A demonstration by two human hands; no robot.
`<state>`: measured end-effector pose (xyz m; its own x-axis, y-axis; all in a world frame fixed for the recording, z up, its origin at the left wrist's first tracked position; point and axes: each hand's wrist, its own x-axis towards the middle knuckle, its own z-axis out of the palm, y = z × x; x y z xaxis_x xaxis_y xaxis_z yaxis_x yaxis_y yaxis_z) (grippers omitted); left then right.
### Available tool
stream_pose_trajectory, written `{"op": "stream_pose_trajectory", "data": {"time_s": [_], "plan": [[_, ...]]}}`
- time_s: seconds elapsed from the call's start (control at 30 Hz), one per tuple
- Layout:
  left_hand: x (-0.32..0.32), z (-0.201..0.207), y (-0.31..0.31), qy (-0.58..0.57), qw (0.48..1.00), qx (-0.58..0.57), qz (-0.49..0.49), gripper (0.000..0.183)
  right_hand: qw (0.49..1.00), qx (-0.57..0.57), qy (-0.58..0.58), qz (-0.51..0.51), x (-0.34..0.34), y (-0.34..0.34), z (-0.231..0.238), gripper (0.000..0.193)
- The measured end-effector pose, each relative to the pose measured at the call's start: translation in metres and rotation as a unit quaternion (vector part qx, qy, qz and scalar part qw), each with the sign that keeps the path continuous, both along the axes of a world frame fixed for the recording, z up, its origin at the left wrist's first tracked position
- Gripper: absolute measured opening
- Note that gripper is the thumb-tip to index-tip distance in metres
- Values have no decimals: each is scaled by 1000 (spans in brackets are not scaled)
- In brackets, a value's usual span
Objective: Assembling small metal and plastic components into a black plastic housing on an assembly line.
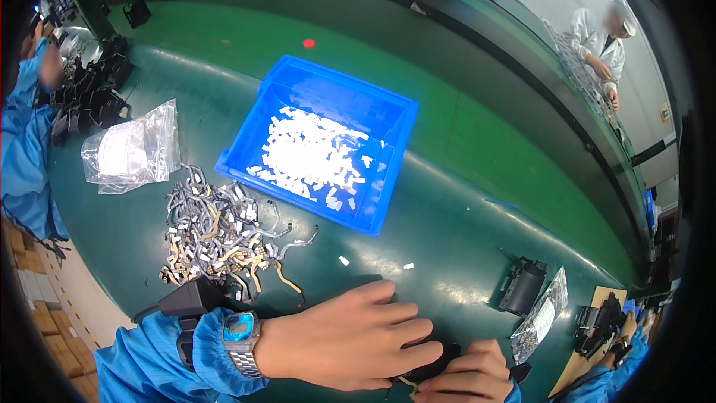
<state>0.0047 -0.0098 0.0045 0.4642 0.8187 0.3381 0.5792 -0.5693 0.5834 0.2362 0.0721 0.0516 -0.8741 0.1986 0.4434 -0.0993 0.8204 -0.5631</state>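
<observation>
My left hand (pixel 350 336) reaches in from the lower left, a metal digital watch (pixel 240 336) on its wrist. Its fingers are bent and closed near a black object (pixel 440 362) between the hands. My right hand (pixel 470 377), cut by the lower edge, has its fingers curled in beside the same object. A thin yellowish cable (pixel 406 381) shows by the left fingertips. What each hand grips is hidden behind the fingers. Beyond my left wrist lies a heap of short grey and yellow cables (pixel 216 231) with small connectors.
A blue bin (pixel 317 75) holds many small white pieces (pixel 309 153). Two loose white pieces (pixel 344 260) lie nearer. A clear bag (pixel 138 149) is at left; a black housing (pixel 524 286) and silver bag (pixel 541 317) at right. Other people sit at both sides.
</observation>
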Motion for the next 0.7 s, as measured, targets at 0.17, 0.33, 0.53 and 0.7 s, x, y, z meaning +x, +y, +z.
{"op": "stream_pose_trajectory", "data": {"time_s": [0.17, 0.33, 0.53, 0.7], "plan": [[0, 0, 0, -4, 1000, -4, -5, 52, 999, 33, 11, -37, 0, -12, 4, 32], [1, -1, 0, -10, 1000, -10, -5, 52, 1000, 16, 8, -17, -2, -13, 3, 32], [-2, -2, 1, -4, 1000, -16, -18, 48, 999, 27, 20, -39, -5, -15, -2, 27], [-4, 0, 2, -30, 1000, -3, 0, 48, 998, 16, -15, -53, -2, -12, -1, 28]]}}
